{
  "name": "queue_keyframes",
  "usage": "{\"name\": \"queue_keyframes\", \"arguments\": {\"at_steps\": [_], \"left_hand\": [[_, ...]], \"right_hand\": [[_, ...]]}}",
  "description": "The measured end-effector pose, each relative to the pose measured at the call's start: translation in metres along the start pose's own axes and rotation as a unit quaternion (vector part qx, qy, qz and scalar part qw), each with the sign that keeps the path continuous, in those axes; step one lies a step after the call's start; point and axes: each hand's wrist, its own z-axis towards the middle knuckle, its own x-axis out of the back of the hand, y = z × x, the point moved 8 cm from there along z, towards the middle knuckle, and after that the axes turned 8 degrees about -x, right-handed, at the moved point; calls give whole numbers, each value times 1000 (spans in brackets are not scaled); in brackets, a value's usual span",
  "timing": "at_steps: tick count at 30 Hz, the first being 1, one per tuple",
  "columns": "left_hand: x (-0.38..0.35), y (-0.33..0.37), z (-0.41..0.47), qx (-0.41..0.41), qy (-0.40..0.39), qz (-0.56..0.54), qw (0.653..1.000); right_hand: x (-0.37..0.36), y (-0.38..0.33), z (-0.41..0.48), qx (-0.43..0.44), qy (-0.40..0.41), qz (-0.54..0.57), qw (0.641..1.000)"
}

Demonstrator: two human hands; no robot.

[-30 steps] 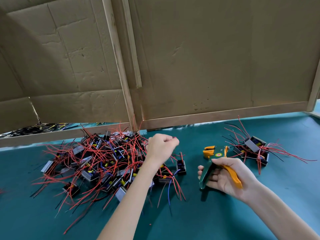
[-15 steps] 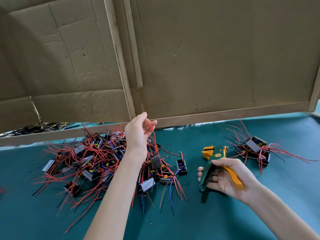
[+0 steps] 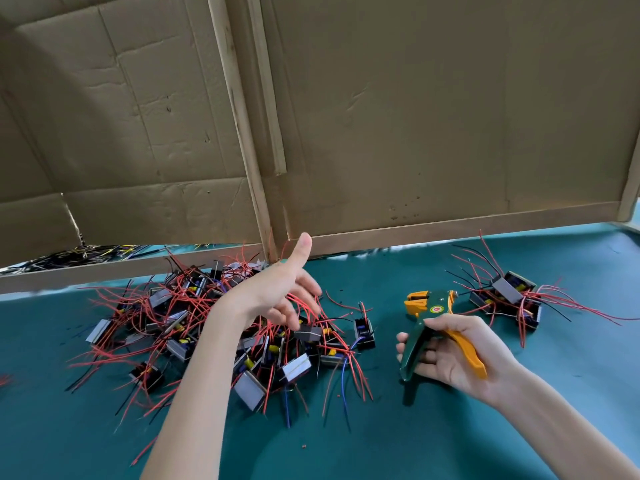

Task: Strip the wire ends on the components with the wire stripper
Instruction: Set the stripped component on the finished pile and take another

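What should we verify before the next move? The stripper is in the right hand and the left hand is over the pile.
1. Tool grip: ok. The right hand grips the wire stripper by both handles.
2. Stripper head free: ok. No wire sits in the orange head.
3. Component picked: not ok. The left hand has its fingers spread above the pile of components and plainly grips nothing.
4. Single wire isolated: not ok. The red wires in the pile are tangled.
5. Piles kept apart: ok. The small group of components lies right of the stripper, separate from the pile.
6. Small group's ends stripped: cannot tell.
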Motion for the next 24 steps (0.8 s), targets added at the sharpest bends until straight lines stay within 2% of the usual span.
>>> {"name": "queue_keyframes", "arguments": {"at_steps": [2,5,8,10,14,18,21,24], "left_hand": [[-12,7,0,-41,-57,-139,988],[-27,16,3,-97,-132,-297,941],[-43,23,3,-136,-188,-382,895],[-48,21,11,-161,-163,-403,886],[-45,7,33,-179,33,-280,943],[-34,4,36,-203,157,-167,952],[-26,5,34,-227,211,-56,949],[-25,1,34,-215,218,-77,949]], "right_hand": [[-1,1,0,-1,1,0,1000],[-1,0,0,0,2,-1,1000],[1,-1,0,3,6,0,1000],[1,-1,0,3,8,1,1000],[0,0,1,-2,3,-2,1000],[-1,1,0,-2,-1,-7,1000],[-2,0,-1,0,-5,-10,1000],[-5,-1,-2,6,-14,-15,1000]]}}
